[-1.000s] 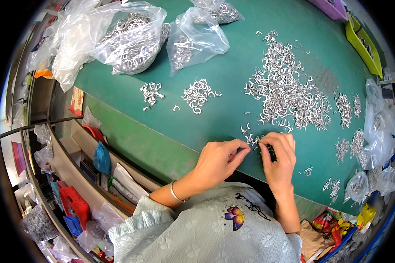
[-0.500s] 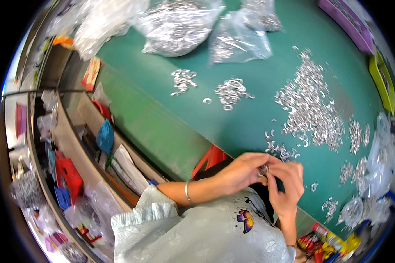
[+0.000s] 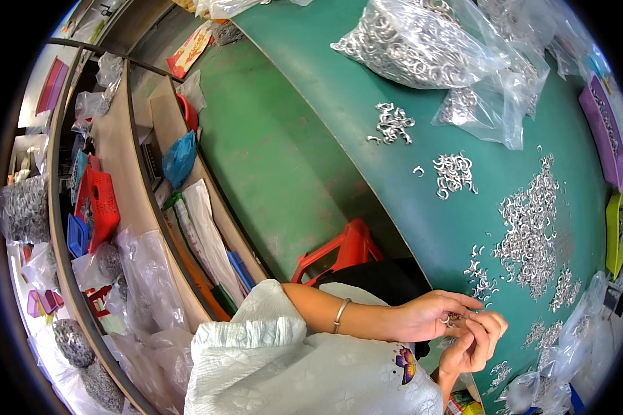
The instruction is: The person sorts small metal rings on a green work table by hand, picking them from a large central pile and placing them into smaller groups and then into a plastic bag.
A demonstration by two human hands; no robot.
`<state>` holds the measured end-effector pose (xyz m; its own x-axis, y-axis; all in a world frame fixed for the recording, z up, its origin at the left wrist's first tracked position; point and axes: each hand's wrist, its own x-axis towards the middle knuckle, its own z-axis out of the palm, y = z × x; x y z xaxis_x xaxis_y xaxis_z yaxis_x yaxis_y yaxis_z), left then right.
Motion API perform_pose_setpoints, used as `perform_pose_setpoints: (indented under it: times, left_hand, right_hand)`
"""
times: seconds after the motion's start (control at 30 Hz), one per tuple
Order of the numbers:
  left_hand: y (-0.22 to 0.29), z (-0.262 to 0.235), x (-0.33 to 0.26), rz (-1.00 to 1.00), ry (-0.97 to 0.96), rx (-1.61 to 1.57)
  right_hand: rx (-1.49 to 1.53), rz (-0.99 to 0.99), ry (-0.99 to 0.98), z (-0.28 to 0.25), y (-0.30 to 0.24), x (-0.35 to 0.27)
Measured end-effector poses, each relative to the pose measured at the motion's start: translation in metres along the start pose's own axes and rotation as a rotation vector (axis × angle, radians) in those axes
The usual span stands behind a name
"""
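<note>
My left hand [image 3: 425, 318], with a bangle at its wrist, is cupped around a few small silver C-shaped metal rings [image 3: 452, 319] near the table's edge. My right hand [image 3: 479, 344] meets it there, fingers curled and fingertips drawn together against the left fingers; whatever they pinch is too small to make out. Just beyond both hands lies a small scatter of the same rings [image 3: 482, 278]. A large heap of rings [image 3: 529, 238] spreads farther right on the green table [image 3: 325, 62]. Two smaller piles, one of rings [image 3: 454, 174] and one of slightly bigger pieces [image 3: 394, 124], sit farther off.
Clear plastic bags full of rings [image 3: 422, 45] stand at the far side. A purple bin [image 3: 604, 131] and a yellow-green bin [image 3: 616, 235] line the right. On the left are wooden shelves with a red basket [image 3: 103, 204]. A red stool [image 3: 346, 249] stands beside me.
The view has swung left, so the table and its piles appear farther right. My hands stay together; the left palm has turned, showing more of the rings in it.
</note>
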<state>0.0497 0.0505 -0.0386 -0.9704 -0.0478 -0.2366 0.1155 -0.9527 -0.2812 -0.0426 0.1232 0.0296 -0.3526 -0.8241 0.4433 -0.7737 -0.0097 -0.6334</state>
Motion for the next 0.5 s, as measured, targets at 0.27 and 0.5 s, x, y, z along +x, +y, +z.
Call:
perform_pose_setpoints:
  times: [0.27, 0.5]
  left_hand:
    - [-0.002, 0.003, 0.009, 0.001, -0.217, 0.11]
    - [-0.002, 0.004, 0.003, 0.034, -0.263, 0.087]
  right_hand:
    - [-0.313, 0.007, 0.024, 0.018, -0.011, -0.001]
    - [-0.417, -0.098, -0.043, 0.029, -0.023, 0.013]
